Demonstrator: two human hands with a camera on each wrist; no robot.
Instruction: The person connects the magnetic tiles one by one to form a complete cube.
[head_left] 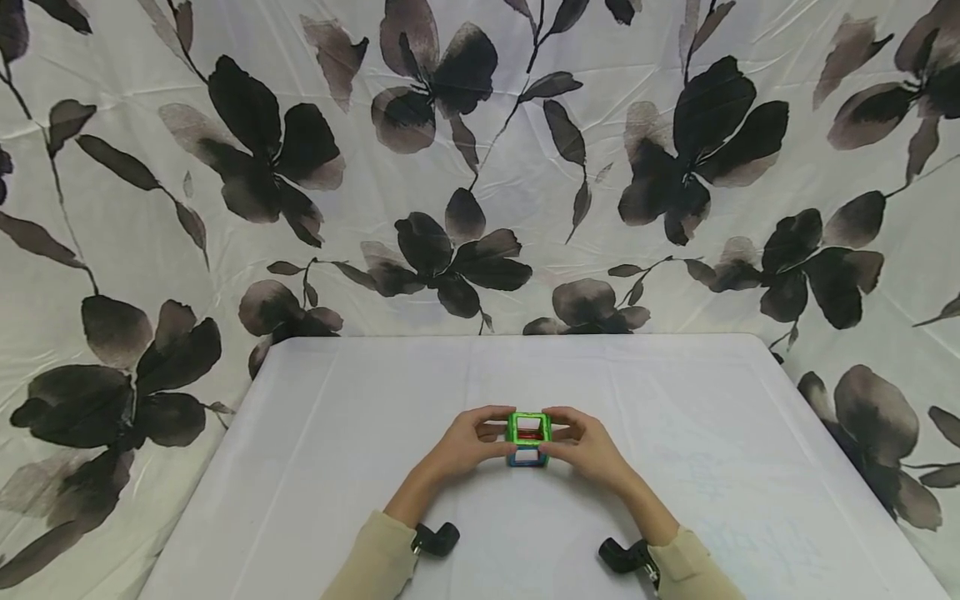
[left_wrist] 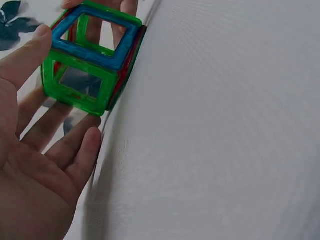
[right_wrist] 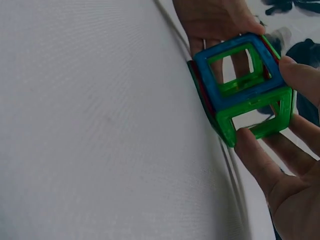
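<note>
A small cube of magnetic tiles (head_left: 528,442) is held between both hands over the middle of the white table. Its see-through frames are green, blue and red, with open square centres. From the left, my left hand (head_left: 461,439) grips it, thumb on the near edge and fingers toward the far side. On the opposite side my right hand (head_left: 592,447) grips it in much the same way. The left wrist view shows a blue frame (left_wrist: 87,50) meeting a green one (left_wrist: 75,100) along an edge. In the right wrist view, a fingertip touches the green frame (right_wrist: 260,102).
The white table (head_left: 300,500) spreads around the hands. Behind it hangs a white cloth (head_left: 525,167) with dark flowers. A black device sits at the left wrist (head_left: 437,540), another at the right wrist (head_left: 624,556).
</note>
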